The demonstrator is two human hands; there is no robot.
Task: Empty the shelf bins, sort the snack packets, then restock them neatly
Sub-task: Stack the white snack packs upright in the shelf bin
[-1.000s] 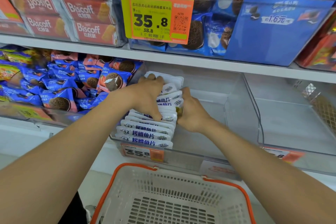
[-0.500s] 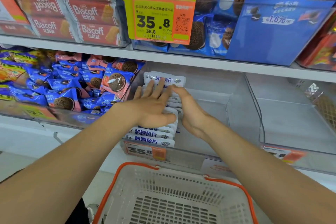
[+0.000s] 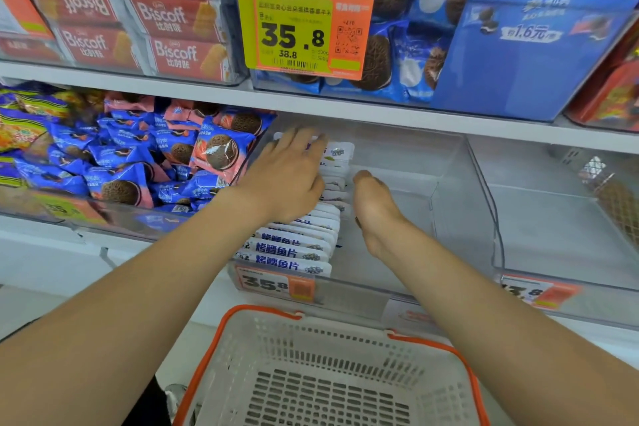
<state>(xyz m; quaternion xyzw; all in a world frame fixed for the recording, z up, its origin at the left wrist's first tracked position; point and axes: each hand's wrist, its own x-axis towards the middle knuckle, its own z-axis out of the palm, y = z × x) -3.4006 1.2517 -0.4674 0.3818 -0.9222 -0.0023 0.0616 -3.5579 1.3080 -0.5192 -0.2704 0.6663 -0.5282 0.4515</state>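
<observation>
Both hands reach into the middle bin (image 3: 449, 183), a see-through tub on the lower shelf (image 3: 380, 116). Left hand (image 3: 287, 176) lies palm down, fingers straight and slightly spread, resting on the tops of the white packets (image 3: 294, 249) toward the back of their row; it grips nothing. Right hand (image 3: 373, 207) is turned edge-on with straight fingers held together, just beside the right ends of the packets, and whether it touches them cannot be told; it holds nothing.

The packets stand on edge in one tight row along the bin's left wall, running from its front edge to near its back wall, blue print facing up. An orange price tag (image 3: 276, 284) sits on the bin's front edge under the row.

The bin to the left holds a loose heap of blue cookie packets (image 3: 138, 162). Another see-through bin (image 3: 553, 218) stands to the right. On the upper shelf are red Biscoff packs (image 3: 166, 17) at the left, a yellow price sign (image 3: 297, 28) in the middle and blue cookie bags (image 3: 415, 45) to the right. Below the shelf's front edge sits a white basket (image 3: 214, 339) with an orange rim.
</observation>
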